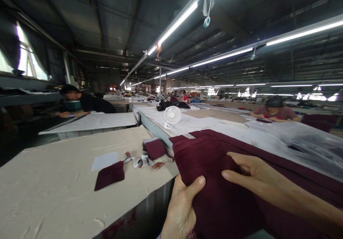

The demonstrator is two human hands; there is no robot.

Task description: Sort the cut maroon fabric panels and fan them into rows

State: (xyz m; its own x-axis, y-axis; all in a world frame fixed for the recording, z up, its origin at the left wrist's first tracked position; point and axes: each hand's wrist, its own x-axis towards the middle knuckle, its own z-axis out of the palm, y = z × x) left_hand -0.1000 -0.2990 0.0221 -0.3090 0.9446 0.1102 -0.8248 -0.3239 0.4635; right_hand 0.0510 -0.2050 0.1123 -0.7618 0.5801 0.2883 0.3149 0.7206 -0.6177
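In the head view, a maroon fabric piece (pixel 206 164) is held up in front of me. My left hand (pixel 184 203) grips its lower left side, with the thumb lying on top and the fingers behind. At the right side of the cloth, my right hand (pixel 249 174) takes a fold between thumb and forefinger; its other fingers are partly hidden. Under and beyond the piece, long maroon fabric layers (pixel 268 160) stretch along the table to the right.
On the beige-covered table (pixel 61 167) lie a small maroon piece (pixel 109 175), a white sheet (pixel 104 161), a maroon stack (pixel 154 149) and a patterned ribbon (pixel 143 160). A white fan (pixel 172 115) stands ahead. Clear plastic (pixel 305 142) lies right. People work at left and right.
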